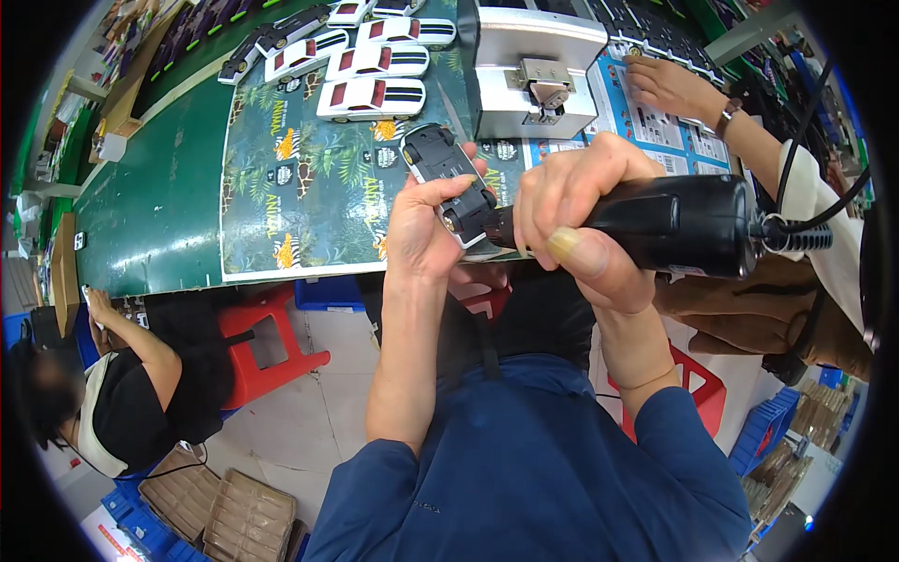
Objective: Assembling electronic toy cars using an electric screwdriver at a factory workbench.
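My left hand (426, 220) is closed around a toy car (438, 159), which it holds underside up, showing the black base, wheels and a white rim of the body. In my right hand (590, 206) is a black electric screwdriver (684, 225), gripped near its front end with its cable running off to the right. The screwdriver's tip points left at the near end of the car's base; whether it touches a screw cannot be made out. Beyond the left hand, white toy cars with black stripes (373, 98) stand in rows, with black ones (292, 28) at the far left.
A metal fixture (534, 75) stands beyond my hands. Printed sheets (309, 187) cover part of the green table (159, 206). At right a co-worker's hand (674, 89) reaches toward black car bases (646, 33). Another person sits at left near a red stool (272, 342).
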Demonstrator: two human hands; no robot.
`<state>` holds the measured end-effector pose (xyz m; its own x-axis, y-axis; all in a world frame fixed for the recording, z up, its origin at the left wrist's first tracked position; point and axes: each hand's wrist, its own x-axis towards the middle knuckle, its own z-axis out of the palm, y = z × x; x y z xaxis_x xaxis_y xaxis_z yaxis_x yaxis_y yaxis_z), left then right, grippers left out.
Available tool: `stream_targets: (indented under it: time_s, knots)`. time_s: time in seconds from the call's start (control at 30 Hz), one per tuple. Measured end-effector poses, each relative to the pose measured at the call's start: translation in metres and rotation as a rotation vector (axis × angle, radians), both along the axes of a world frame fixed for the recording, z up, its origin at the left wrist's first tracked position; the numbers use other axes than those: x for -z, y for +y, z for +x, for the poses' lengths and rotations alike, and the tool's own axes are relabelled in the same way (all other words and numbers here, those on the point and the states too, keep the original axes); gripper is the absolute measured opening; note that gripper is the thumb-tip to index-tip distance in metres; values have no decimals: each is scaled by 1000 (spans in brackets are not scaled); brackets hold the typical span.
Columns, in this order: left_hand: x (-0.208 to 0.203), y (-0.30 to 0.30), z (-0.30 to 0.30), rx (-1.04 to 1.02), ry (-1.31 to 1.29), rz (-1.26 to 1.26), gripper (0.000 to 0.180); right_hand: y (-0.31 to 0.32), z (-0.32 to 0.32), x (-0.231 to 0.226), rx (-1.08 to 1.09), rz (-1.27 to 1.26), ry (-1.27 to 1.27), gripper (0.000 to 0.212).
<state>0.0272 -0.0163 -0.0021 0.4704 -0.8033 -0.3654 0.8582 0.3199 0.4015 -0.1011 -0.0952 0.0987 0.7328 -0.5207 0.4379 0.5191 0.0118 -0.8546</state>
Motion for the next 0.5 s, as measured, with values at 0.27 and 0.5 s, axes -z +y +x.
stream_targets:
  time_s: [0.27, 0.5]
  knots:
    - [3, 2, 5, 52, 103, -97, 35, -7, -1, -1, -46, -67, -64, 24]
    - [-14, 26, 32, 92, -4, -312, 51, -34, -26, -9, 1, -185, -247, 30]
